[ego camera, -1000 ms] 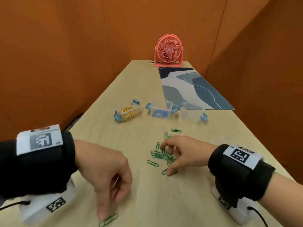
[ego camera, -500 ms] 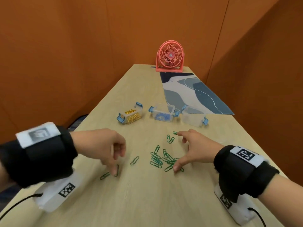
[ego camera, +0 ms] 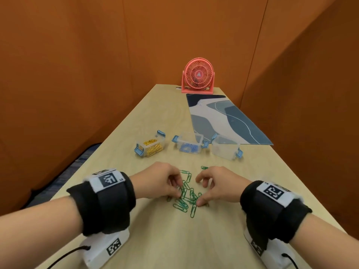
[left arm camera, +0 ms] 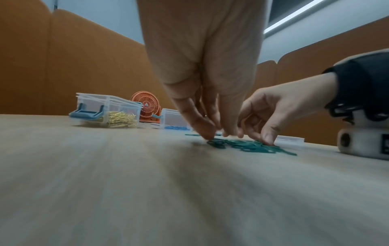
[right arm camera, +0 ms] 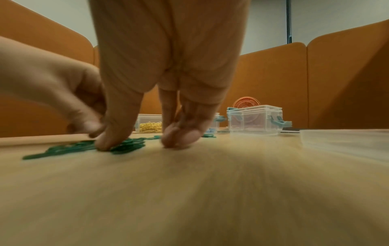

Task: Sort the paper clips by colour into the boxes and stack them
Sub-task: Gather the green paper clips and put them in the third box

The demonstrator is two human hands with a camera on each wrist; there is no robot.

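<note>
Fingertips (ego camera: 175,194) of left hand (ego camera: 159,180) curled down, touching green paper clips (ego camera: 186,199) on table (ego camera: 194,239), grasp unclear | right hand (ego camera: 215,186) likewise, thumb pressing pile | beyond: gold-clip box (ego camera: 150,147), blue-clip box (ego camera: 189,146), empty box (ego camera: 225,149).

Clips (ego camera: 186,195) now bunched btwn hands.

We find no readable words or numbers; only black-and-white square code markers on the wrist bands (ego camera: 108,179) and a small triangle emblem on the fan (ego camera: 198,75).
</note>
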